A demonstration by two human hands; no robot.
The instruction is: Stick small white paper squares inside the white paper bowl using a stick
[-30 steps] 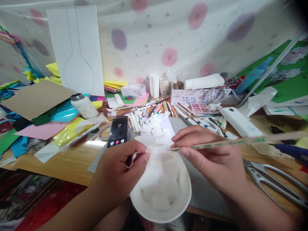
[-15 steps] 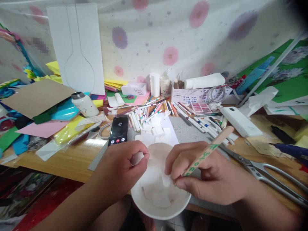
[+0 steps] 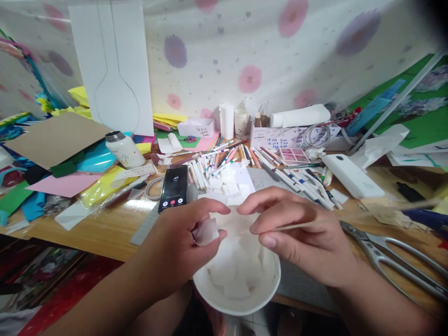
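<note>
A white bowl [image 3: 241, 308] stands below my hands, with flat white paper pieces [image 3: 236, 288] lining its inside. Over its left rim, my left hand [image 3: 178, 247] curls around a small piece of white paper [image 3: 206, 232]; its thumb and index finger are apart. My right hand [image 3: 304, 238] is over the right side of the bowl, a thin wooden stick [image 3: 294, 226] pinched between thumb and fingers. The stick lies nearly level, seen edge-on, and its far end is blurred. The right index finger reaches toward the left fingertips without touching them.
Behind the bowl lie white paper squares [image 3: 233, 189] and many scattered markers [image 3: 201, 172]. A phone [image 3: 174, 189] is left of them, near a white bottle [image 3: 125, 149]. Large scissors [image 3: 381, 252] and a white power bank [image 3: 353, 176] lie at the right.
The stick has swung from slanting upward to nearly level. My left thumb and index finger have parted, exposing the paper piece. The right index finger has stretched out toward the left hand.
</note>
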